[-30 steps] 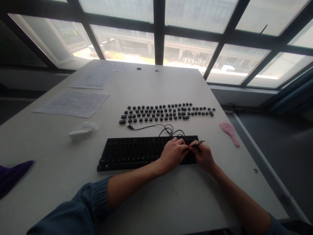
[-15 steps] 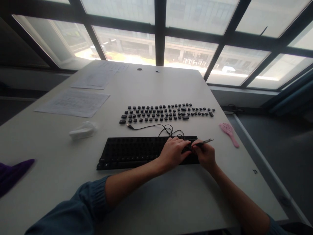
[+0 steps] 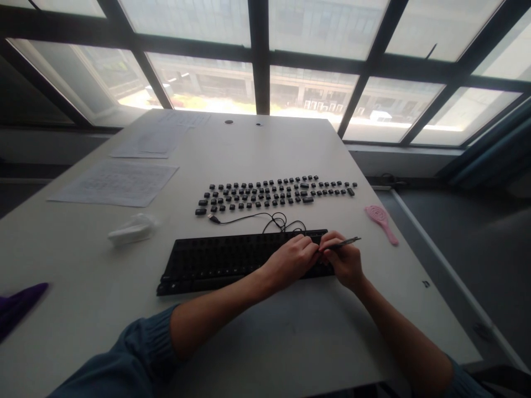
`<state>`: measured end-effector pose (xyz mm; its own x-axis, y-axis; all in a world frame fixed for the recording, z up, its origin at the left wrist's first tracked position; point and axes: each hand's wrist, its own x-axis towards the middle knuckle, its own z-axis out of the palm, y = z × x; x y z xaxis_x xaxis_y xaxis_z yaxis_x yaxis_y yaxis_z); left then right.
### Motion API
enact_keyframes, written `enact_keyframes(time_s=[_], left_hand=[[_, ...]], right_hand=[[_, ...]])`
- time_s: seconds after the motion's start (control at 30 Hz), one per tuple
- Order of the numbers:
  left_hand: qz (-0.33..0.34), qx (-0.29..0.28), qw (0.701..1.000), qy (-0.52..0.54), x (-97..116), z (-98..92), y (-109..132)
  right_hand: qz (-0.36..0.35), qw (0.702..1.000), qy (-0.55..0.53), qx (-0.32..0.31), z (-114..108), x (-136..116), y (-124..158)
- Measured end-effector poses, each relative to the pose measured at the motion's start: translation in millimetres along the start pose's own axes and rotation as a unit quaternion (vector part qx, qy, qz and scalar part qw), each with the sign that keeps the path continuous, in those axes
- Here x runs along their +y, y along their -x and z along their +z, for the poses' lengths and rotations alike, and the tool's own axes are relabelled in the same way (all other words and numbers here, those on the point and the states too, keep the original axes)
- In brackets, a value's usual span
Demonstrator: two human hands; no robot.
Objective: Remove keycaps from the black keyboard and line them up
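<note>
A black keyboard (image 3: 215,260) lies on the white table. Over its right part, my left hand (image 3: 292,257) is closed, its fingertips pinched against those of my right hand; what lies between them is too small to make out. My right hand (image 3: 342,260) is closed around a thin dark pen-like tool (image 3: 348,242), whose metal end points right. Behind the keyboard, several loose black keycaps (image 3: 265,197) stand in rows. The keyboard's cable (image 3: 244,219) is coiled between keycaps and keyboard, its USB plug (image 3: 213,219) at the left.
Printed papers (image 3: 116,182) lie at the left of the table (image 3: 265,149). A white crumpled item (image 3: 131,230) is left of the keyboard, with purple cloth (image 3: 20,307) at the left edge. A pink hairbrush (image 3: 381,224) and a small dark piece (image 3: 426,284) lie near the right edge.
The view has shifted slightly. The fingers of my left hand have drawn together and closed up against my right fingertips. The tool is still in my right hand.
</note>
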<state>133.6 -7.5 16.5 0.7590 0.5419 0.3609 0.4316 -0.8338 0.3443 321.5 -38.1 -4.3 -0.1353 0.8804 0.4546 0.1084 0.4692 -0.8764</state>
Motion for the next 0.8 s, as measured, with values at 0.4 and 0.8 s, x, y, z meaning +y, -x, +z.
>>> enact_keyframes(time_s=[0.4, 0.8], left_hand=[[-0.321, -0.091, 0.758, 0.56, -11, -20.3, 0], [-0.382, -0.092, 0.764, 0.511, -14, -48.5, -16]], right_hand=[[-0.001, 0.996, -0.079, -0.035, 1, -6, 1], [-0.084, 0.99, 0.014, -0.108, -4, -24, 0]])
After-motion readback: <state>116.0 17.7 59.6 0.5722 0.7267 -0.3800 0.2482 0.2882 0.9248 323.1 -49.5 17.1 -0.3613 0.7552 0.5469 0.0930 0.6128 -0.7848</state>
